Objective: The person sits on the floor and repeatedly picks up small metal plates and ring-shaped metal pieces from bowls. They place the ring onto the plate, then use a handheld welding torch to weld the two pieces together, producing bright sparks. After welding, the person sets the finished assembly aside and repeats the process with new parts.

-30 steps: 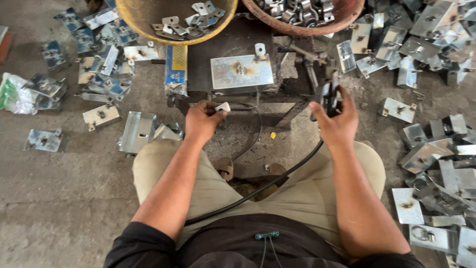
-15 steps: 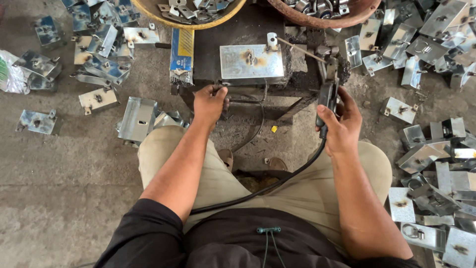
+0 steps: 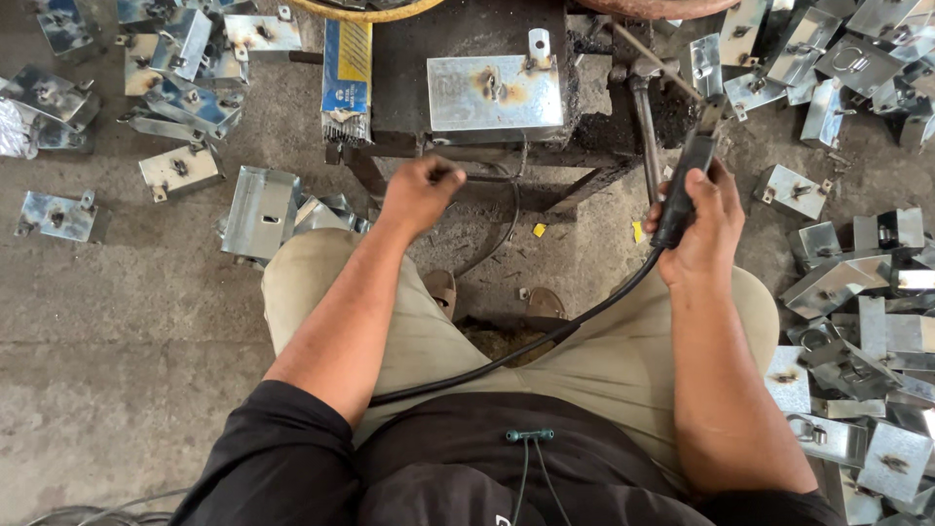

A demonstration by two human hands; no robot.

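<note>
My right hand (image 3: 703, 226) fingers wrap the black welding holder (image 3: 682, 185), off the table's (image 3: 458, 39) right edge. Left hand (image 3: 421, 193) curled, empty — near the metal box (image 3: 494, 92). Risk: cable (image 3: 526, 346) across my lap could snag — burns.

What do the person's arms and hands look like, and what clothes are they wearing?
Both arms are bare from above the elbow down. The left hand and right hand wear no gloves, rings or watch that I can see. Short black sleeves cover the upper arms, part of a black top, worn with tan trousers.
</note>
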